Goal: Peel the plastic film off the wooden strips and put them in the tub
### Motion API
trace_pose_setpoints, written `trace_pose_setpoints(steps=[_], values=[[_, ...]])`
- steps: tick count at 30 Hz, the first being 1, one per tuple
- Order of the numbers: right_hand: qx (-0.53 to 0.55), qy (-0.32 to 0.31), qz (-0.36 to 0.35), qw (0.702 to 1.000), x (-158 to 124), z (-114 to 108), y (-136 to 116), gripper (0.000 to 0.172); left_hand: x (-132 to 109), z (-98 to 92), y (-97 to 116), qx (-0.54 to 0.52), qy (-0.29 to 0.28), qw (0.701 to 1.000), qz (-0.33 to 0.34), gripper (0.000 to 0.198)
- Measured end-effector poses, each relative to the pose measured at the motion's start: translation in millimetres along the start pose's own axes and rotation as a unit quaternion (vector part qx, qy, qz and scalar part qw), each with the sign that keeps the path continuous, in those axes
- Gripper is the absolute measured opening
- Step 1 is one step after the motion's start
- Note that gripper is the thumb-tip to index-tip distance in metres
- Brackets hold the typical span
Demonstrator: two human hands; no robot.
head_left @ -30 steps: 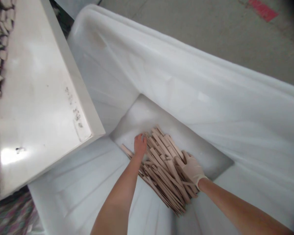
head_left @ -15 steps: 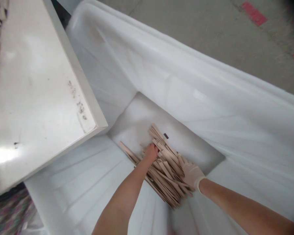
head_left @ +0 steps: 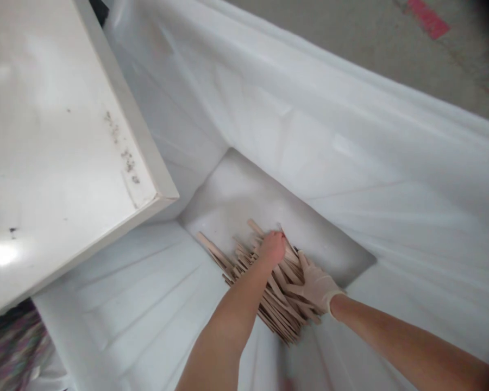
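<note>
Thin beige strips, flat and long like wood or card, lie in a loose pile at the bottom of a deep white bin. My bare left hand is closed at the upper end of the pile, gripping several strips; its fingertips are partly hidden. On the pile's right side is my right hand in a pale glove, its thumb and fingers around the strips there. My left forearm covers part of the pile.
A white table with a scuffed corner juts over the bin's left side. Beyond the bin's far rim lies a grey floor with red tape marks. Patterned fabric shows at the lower left.
My left hand has moved right across the pile, closer to my right hand. The strips at the upper end have shifted, and a small dark piece there is now out of sight.
</note>
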State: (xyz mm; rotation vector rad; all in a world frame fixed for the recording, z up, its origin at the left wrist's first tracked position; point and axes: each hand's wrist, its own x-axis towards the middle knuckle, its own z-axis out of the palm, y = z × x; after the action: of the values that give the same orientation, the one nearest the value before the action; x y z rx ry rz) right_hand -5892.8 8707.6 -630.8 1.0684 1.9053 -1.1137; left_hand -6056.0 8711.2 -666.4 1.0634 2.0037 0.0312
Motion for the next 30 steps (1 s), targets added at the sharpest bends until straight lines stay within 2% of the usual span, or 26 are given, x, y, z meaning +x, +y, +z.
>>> trace_pose_setpoints(steps=[1,3,7,9,10,11,13,17,19,20,21,23,27,29,30], values=[[-0.002,-0.001,0.007,1.000,-1,1,-3,0.108,-8,-1.2,-3,-0.002,-0.001,1.000,-0.001,0.025],[-0.008,0.000,0.016,1.000,-1,2,-6,0.102,-17,-19.0,-22,-0.001,0.024,1.000,-0.020,0.029],[-0.002,0.003,0.012,1.000,0,3,-5,0.099,-17,-83.9,-88,0.019,0.112,0.986,-0.118,0.040],[0.011,0.004,0.009,1.000,2,5,-3,0.100,-12,-103.4,-115,0.020,0.120,0.980,-0.157,0.041],[0.017,0.007,0.009,1.000,3,6,-3,0.100,-9,-105.3,-122,0.016,0.119,0.979,-0.167,0.042],[0.019,0.012,0.011,1.000,4,8,-2,0.100,-5,-101.5,-124,0.011,0.116,0.978,-0.170,0.043],[0.020,0.019,0.013,1.000,6,11,0,0.101,1,-79.8,-112,-0.002,0.106,0.981,-0.159,0.046],[0.042,0.023,-0.003,0.999,6,17,5,0.108,-2,-20.6,-55,-0.033,0.050,0.993,-0.099,0.037],[0.051,0.024,-0.001,0.998,3,17,7,0.109,-11,-8.3,-36,-0.038,0.015,0.996,-0.080,0.028],[0.051,0.021,0.004,0.998,2,17,8,0.109,-16,-10.0,-35,-0.035,0.006,0.996,-0.080,0.025],[0.049,0.017,0.009,0.999,2,17,7,0.108,-20,-17.1,-38,-0.029,0.006,0.996,-0.086,0.022],[0.047,0.014,0.019,0.999,1,17,6,0.104,-28,-45.0,-60,-0.005,0.035,0.992,-0.120,0.022],[0.049,0.023,0.019,0.998,5,17,4,0.098,-34,-111.4,-130,0.055,0.136,0.954,-0.261,0.037],[0.038,0.029,0.017,0.999,6,14,4,0.096,-35,-122.6,-157,0.065,0.133,0.934,-0.324,0.037],[0.030,0.030,0.020,0.999,7,13,3,0.095,-36,-119.6,-164,0.066,0.122,0.928,-0.346,0.037]])
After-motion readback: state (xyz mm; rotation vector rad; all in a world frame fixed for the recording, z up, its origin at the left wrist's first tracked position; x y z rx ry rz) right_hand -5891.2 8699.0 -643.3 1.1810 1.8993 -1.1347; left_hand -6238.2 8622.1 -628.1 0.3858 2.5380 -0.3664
